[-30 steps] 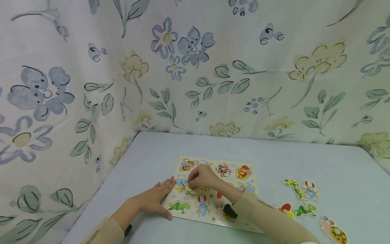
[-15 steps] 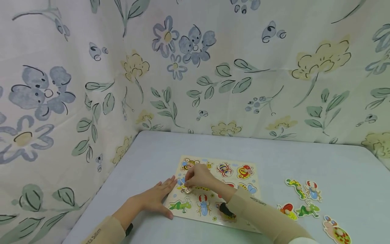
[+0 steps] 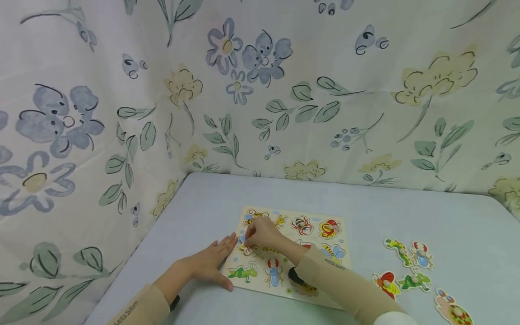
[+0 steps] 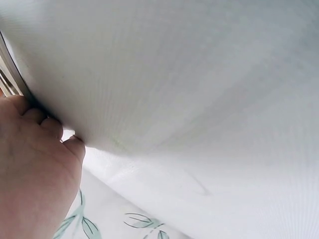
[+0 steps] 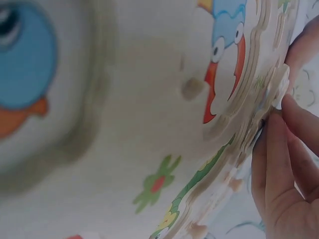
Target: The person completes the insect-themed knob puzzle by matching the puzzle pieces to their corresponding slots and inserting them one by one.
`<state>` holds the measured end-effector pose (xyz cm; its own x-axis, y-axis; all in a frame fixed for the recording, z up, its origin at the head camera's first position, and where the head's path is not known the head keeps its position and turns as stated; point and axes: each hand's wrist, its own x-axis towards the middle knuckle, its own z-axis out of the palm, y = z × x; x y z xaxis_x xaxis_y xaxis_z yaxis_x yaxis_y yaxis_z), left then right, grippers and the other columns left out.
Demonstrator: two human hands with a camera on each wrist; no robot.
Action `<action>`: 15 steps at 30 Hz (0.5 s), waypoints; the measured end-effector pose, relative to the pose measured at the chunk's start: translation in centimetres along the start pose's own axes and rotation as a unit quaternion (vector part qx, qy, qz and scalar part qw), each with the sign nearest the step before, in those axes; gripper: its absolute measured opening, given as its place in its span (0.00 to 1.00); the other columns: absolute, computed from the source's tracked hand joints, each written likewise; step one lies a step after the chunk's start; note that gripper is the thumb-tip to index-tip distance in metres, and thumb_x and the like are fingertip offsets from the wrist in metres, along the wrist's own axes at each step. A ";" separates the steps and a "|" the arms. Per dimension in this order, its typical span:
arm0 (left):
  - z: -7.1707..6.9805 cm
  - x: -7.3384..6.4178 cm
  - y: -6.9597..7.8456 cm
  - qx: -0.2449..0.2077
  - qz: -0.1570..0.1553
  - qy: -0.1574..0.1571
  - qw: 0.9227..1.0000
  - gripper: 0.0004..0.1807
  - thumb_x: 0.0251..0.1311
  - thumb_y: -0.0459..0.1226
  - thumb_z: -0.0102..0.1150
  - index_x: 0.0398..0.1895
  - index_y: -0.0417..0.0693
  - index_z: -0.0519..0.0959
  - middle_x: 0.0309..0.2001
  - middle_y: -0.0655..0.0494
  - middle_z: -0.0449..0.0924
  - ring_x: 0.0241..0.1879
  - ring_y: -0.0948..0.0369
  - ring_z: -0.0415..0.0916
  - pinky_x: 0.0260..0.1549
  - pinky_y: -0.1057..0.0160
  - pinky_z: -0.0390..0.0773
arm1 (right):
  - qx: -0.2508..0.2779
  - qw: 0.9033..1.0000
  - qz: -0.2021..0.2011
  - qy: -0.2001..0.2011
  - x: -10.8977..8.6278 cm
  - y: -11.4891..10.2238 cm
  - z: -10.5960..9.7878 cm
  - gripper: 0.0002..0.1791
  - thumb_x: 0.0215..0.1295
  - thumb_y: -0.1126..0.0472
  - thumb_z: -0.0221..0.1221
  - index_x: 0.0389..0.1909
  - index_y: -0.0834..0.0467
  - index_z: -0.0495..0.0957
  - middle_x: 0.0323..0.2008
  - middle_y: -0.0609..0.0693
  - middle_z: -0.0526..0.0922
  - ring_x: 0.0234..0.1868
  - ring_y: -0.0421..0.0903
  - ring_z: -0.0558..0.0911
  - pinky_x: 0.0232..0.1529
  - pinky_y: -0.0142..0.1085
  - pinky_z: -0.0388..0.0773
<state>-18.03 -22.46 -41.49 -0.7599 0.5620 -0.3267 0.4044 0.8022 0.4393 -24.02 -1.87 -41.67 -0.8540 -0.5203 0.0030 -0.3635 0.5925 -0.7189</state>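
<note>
A wooden insect puzzle board (image 3: 264,287) lies flat on the table, with pictured recesses and knobbed pieces in several of them. Over its left middle recess, my right hand (image 3: 264,232) pinches an insect puzzle piece (image 3: 247,249), mostly hidden by the fingers. The right wrist view shows fingertips and thumb on the thin pale edge of that puzzle piece (image 5: 280,89). Whether it sits fully in the recess I cannot tell. My left hand (image 3: 209,262) rests on the table with fingers extended, touching the board's left edge; its thumb lies by the near-left corner.
Right of the board lie loose knobbed pieces: a caterpillar (image 3: 400,252), a stag beetle (image 3: 422,256), a butterfly (image 3: 387,284), a grasshopper (image 3: 415,280) and a spotted ladybird-like piece (image 3: 454,309). Floral fabric (image 3: 304,135) hangs behind and left of the white table (image 3: 406,207).
My right hand has moved slightly left with the insect puzzle piece, turning it over the left middle recess. My left hand keeps its place at the board's edge. The head view has shifted slightly.
</note>
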 end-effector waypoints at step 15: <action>-0.1 0.1 0.2 -0.001 -0.018 0.008 1.000 0.70 0.41 0.60 0.73 0.76 0.33 0.40 0.77 0.40 0.34 0.76 0.47 0.35 0.71 0.44 0.44 | -0.004 1.000 0.001 0.002 0.3 -0.4 0.5 0.09 0.51 0.64 0.72 0.18 0.56 0.82 0.17 0.40 0.77 0.23 0.36 0.71 0.27 0.27 0.69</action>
<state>-18.03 -22.28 -41.35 -0.7822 0.5293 -0.3286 0.3758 0.8215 0.4289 -23.93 -2.57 -41.74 -0.8560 -0.5169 0.0047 -0.3650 0.5979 -0.7137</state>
